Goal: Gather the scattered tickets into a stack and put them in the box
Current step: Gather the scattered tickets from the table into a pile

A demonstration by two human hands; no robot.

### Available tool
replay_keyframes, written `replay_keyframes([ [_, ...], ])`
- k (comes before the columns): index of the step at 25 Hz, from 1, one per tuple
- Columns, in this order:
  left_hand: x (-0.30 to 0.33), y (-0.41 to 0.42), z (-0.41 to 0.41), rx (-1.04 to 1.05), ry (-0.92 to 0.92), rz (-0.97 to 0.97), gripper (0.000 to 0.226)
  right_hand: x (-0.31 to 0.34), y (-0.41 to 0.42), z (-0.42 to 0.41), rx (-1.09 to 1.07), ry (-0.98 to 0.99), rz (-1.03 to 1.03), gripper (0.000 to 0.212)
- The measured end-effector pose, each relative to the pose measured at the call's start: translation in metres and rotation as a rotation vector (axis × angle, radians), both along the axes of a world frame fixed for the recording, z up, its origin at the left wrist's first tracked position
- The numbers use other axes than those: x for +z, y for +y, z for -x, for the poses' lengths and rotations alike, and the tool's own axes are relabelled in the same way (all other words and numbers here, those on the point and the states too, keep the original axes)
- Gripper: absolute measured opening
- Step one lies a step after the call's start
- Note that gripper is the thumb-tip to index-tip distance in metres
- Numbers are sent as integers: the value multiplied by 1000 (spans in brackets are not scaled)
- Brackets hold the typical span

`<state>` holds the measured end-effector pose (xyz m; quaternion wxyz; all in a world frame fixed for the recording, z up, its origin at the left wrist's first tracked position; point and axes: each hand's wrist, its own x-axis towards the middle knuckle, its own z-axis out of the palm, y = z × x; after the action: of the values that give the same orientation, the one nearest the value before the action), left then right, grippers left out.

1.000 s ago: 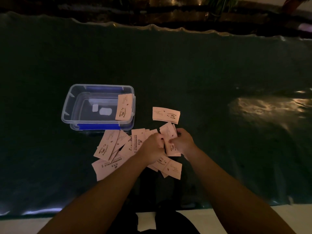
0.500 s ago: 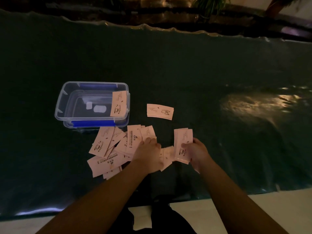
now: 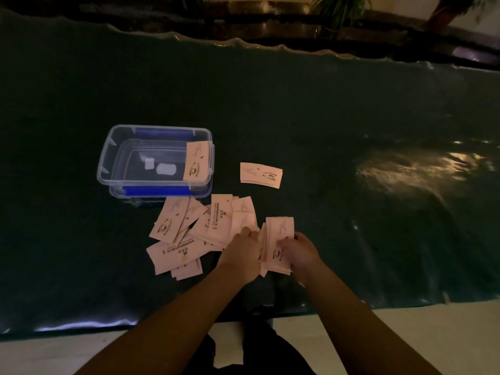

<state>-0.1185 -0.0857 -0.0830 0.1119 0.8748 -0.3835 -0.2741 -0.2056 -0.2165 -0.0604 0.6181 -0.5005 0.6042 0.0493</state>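
Observation:
Pale pink tickets lie scattered (image 3: 189, 234) on the dark green table cover, just in front of a clear plastic box with blue clips (image 3: 113, 147). One ticket (image 3: 197, 161) leans inside the box's right wall. A small separate ticket pile (image 3: 261, 175) lies to the right of the box. My right hand (image 3: 301, 253) holds a stack of tickets (image 3: 278, 239) upright on edge. My left hand (image 3: 242, 253) presses against the stack's left side, fingers curled on it.
The green cover (image 3: 351, 131) runs wide to the right, with a light glare on it. Its near edge drops to a pale floor (image 3: 405, 334). Plants and a dark ledge (image 3: 338, 12) stand beyond the far edge.
My right hand has carried its tickets from the right back toward the left hand, and both hands now close on one stack. The view has shifted slightly.

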Motion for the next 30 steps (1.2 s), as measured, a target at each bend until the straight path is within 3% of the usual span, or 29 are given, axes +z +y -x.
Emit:
replay_keyframes([
  [3,4,13,-7,212,-51,11,72,-1,3,-6,9,35,42,28],
  [6,7,22,-14,413,47,-6,78,-3,7,-11,18,-1,36,27],
  [14,9,24,-19,635,253,187,63,-5,13,-17,7,17,60,28],
  [20,11,31,-26,671,413,313,26,-2,10,-18,-15,-26,46,31],
  [25,11,26,-29,677,422,238,13,0,13,-18,-47,-80,7,34],
  [30,9,17,-22,630,405,199,24,4,9,-17,-12,-89,-36,24],
])
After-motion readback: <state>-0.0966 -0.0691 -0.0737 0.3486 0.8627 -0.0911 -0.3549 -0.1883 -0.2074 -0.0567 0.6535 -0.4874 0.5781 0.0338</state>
